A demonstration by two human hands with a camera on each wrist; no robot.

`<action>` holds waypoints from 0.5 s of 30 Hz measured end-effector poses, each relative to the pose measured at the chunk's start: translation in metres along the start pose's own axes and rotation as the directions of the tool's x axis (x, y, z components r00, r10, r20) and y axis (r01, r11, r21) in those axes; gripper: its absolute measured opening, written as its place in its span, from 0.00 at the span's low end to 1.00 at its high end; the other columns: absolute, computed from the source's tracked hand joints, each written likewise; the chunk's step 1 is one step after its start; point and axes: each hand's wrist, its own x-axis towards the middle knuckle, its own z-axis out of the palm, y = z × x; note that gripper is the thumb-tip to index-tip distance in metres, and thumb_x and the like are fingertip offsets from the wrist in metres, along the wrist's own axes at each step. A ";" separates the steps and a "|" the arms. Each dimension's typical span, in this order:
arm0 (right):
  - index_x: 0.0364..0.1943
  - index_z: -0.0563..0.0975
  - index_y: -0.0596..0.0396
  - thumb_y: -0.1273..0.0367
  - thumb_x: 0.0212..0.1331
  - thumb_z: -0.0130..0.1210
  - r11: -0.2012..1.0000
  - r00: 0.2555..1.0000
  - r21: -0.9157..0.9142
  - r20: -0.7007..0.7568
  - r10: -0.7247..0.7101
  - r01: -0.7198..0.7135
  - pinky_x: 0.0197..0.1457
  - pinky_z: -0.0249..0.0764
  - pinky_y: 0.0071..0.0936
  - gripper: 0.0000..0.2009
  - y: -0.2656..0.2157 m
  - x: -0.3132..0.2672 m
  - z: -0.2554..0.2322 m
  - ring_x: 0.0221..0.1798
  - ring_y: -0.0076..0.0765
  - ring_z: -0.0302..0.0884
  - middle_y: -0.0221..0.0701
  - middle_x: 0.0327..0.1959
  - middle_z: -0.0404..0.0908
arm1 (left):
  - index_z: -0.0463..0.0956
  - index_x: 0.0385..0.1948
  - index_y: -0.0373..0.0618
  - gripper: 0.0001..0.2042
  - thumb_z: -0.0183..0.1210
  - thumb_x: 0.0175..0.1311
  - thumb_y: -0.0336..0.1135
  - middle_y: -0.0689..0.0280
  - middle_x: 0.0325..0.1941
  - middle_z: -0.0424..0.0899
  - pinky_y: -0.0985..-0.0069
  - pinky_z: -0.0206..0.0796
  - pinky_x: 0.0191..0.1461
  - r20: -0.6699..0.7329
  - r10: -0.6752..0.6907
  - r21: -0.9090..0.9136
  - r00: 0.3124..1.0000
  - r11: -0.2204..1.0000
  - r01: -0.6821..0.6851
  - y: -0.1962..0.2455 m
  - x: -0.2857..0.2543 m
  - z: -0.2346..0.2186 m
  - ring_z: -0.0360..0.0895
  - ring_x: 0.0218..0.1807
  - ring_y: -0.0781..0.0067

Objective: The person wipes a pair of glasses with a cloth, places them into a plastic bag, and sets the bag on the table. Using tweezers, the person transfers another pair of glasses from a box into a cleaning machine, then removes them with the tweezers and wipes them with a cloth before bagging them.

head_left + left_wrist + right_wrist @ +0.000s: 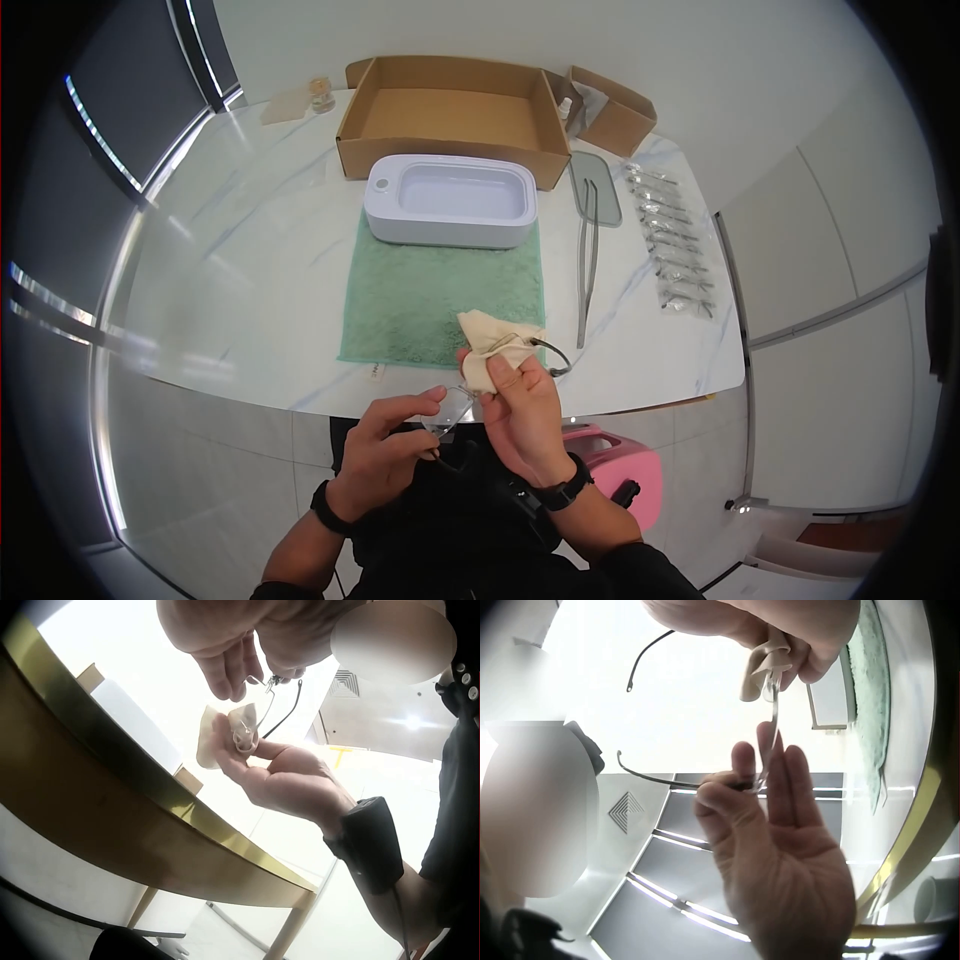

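Note:
A pair of eyeglasses [447, 412] with thin dark temples is held between the two hands, just off the table's front edge. My left hand [378, 452] pinches one end of the frame by the hinge between thumb and finger, its other fingers extended. A cream cloth [480, 328] is folded over the other lens, and my right hand [527, 420] pinches that lens through it. Past the right fingers sticks out one dark temple [562, 368]. In the right wrist view the other temple [656, 780] points away from the left fingers. The cloth hides most of the covered lens.
A pale lavender tub [450, 232] with a button stands on the green towel [430, 290]. Behind it are an open cardboard box [455, 160] and a smaller box [625, 115]. Right lie long tweezers [583, 290], a grey plate [606, 205] and several plastic-wrapped items [675, 240].

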 end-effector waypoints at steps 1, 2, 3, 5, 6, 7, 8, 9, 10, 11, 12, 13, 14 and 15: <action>0.59 0.68 0.64 0.67 0.71 0.50 1.000 1.000 0.001 -0.001 -0.001 0.001 0.64 0.71 0.31 0.18 0.000 -0.002 0.003 0.58 0.34 0.76 0.40 0.57 0.77 | 0.77 0.32 0.40 0.13 0.58 0.50 0.10 0.54 0.52 0.74 0.69 0.80 0.53 0.002 0.001 -0.001 1.000 1.000 -0.001 -0.001 0.000 0.000 0.77 0.61 0.49; 0.62 0.66 0.64 0.68 0.71 0.49 1.000 1.000 0.026 0.027 0.015 -0.016 0.65 0.69 0.31 0.19 -0.001 -0.004 0.005 0.61 0.35 0.74 0.41 0.59 0.74 | 0.77 0.32 0.40 0.13 0.58 0.50 0.09 0.54 0.53 0.74 0.69 0.80 0.52 -0.005 -0.003 -0.009 1.000 1.000 0.003 -0.002 -0.001 0.001 0.77 0.61 0.50; 0.64 0.64 0.63 0.70 0.71 0.49 0.998 0.998 0.052 0.055 0.031 -0.034 0.67 0.67 0.32 0.20 -0.001 -0.005 0.005 0.64 0.37 0.71 0.42 0.62 0.72 | 0.77 0.32 0.40 0.13 0.57 0.50 0.09 0.54 0.53 0.74 0.69 0.80 0.52 -0.010 -0.006 -0.017 1.000 1.000 0.006 -0.003 -0.002 0.001 0.77 0.61 0.50; 0.64 0.64 0.62 0.69 0.71 0.50 0.997 0.996 0.068 0.089 0.019 -0.025 0.67 0.67 0.33 0.21 0.000 -0.004 0.005 0.65 0.36 0.71 0.42 0.62 0.72 | 0.77 0.33 0.40 0.14 0.57 0.50 0.09 0.54 0.53 0.74 0.69 0.80 0.52 -0.012 -0.015 -0.020 1.000 1.000 0.014 -0.003 -0.004 0.000 0.76 0.61 0.50; 0.65 0.64 0.61 0.68 0.71 0.50 0.996 0.992 0.081 0.125 0.010 -0.021 0.68 0.66 0.34 0.22 0.000 -0.004 0.005 0.65 0.36 0.70 0.41 0.63 0.71 | 0.77 0.33 0.40 0.14 0.57 0.50 0.08 0.54 0.53 0.74 0.70 0.80 0.52 -0.017 -0.026 -0.021 1.000 0.999 0.025 -0.003 -0.005 0.000 0.76 0.61 0.50; 0.65 0.64 0.61 0.68 0.71 0.50 0.996 0.992 0.085 0.123 0.007 -0.018 0.68 0.66 0.34 0.22 0.001 -0.003 0.005 0.65 0.36 0.70 0.41 0.63 0.71 | 0.77 0.33 0.40 0.14 0.57 0.50 0.08 0.54 0.53 0.74 0.70 0.80 0.52 -0.012 -0.024 -0.021 1.000 0.999 0.024 -0.002 -0.005 0.000 0.76 0.61 0.50; 0.63 0.64 0.63 0.68 0.71 0.50 0.998 0.992 0.062 0.120 -0.040 0.032 0.67 0.68 0.33 0.21 0.002 -0.001 0.007 0.62 0.36 0.73 0.41 0.60 0.73 | 0.77 0.34 0.40 0.15 0.57 0.50 0.08 0.54 0.53 0.74 0.70 0.80 0.52 -0.017 -0.026 -0.021 1.000 0.999 0.026 -0.002 -0.006 0.001 0.76 0.62 0.50; 0.62 0.65 0.64 0.68 0.71 0.50 0.996 0.989 0.038 0.119 -0.084 0.080 0.66 0.70 0.33 0.20 0.003 -0.001 0.007 0.59 0.36 0.76 0.41 0.57 0.75 | 0.77 0.34 0.41 0.15 0.57 0.50 0.08 0.54 0.53 0.74 0.70 0.80 0.52 -0.024 -0.030 -0.021 0.999 0.999 0.030 -0.001 -0.007 0.002 0.76 0.62 0.50; 0.62 0.65 0.64 0.68 0.71 0.50 0.996 0.989 0.040 0.119 -0.083 0.079 0.66 0.70 0.33 0.20 0.006 0.000 0.006 0.59 0.36 0.76 0.41 0.57 0.75 | 0.77 0.34 0.41 0.15 0.57 0.50 0.08 0.54 0.53 0.74 0.70 0.80 0.52 -0.023 -0.032 -0.019 0.999 0.999 0.031 -0.001 -0.008 0.003 0.76 0.62 0.50; 0.59 0.66 0.64 0.67 0.71 0.49 0.994 0.992 -0.035 0.082 -0.099 0.102 0.62 0.73 0.32 0.18 0.009 0.000 0.004 0.55 0.35 0.78 0.41 0.54 0.77 | 0.78 0.34 0.41 0.15 0.57 0.50 0.09 0.54 0.54 0.74 0.70 0.80 0.52 -0.019 -0.032 -0.015 0.999 0.999 0.031 -0.001 -0.010 0.004 0.76 0.62 0.50; 0.57 0.68 0.65 0.67 0.72 0.48 0.986 0.992 -0.110 0.048 -0.118 0.123 0.58 0.76 0.32 0.17 0.012 0.001 0.003 0.51 0.35 0.80 0.41 0.50 0.79 | 0.78 0.34 0.42 0.15 0.57 0.50 0.09 0.54 0.54 0.74 0.70 0.80 0.52 -0.015 -0.031 -0.010 0.999 0.999 0.031 0.000 -0.013 0.005 0.76 0.62 0.50; 0.57 0.68 0.65 0.67 0.72 0.48 0.987 0.992 -0.107 0.051 -0.116 0.121 0.58 0.76 0.32 0.17 0.014 0.003 0.002 0.51 0.35 0.80 0.41 0.50 0.79 | 0.78 0.34 0.42 0.15 0.57 0.50 0.09 0.54 0.54 0.74 0.70 0.80 0.52 -0.016 -0.032 -0.007 0.999 0.999 0.032 0.000 -0.015 0.006 0.76 0.62 0.50; 0.53 0.70 0.65 0.65 0.73 0.47 0.972 0.989 -0.179 0.035 -0.147 0.150 0.52 0.79 0.31 0.16 0.015 0.005 0.002 0.45 0.34 0.82 0.40 0.46 0.81 | 0.77 0.33 0.41 0.12 0.59 0.51 0.11 0.53 0.53 0.74 0.66 0.77 0.56 -0.002 -0.033 0.002 0.999 0.999 0.033 0.001 -0.017 0.007 0.76 0.62 0.48; 0.50 0.72 0.65 0.63 0.74 0.45 0.952 0.984 -0.250 0.020 -0.179 0.178 0.45 0.81 0.30 0.16 0.015 0.006 0.002 0.40 0.33 0.83 0.40 0.41 0.82 | 0.76 0.33 0.40 0.10 0.61 0.53 0.13 0.52 0.53 0.73 0.62 0.74 0.61 0.012 -0.033 0.009 0.999 0.999 0.033 0.002 -0.018 0.008 0.76 0.62 0.46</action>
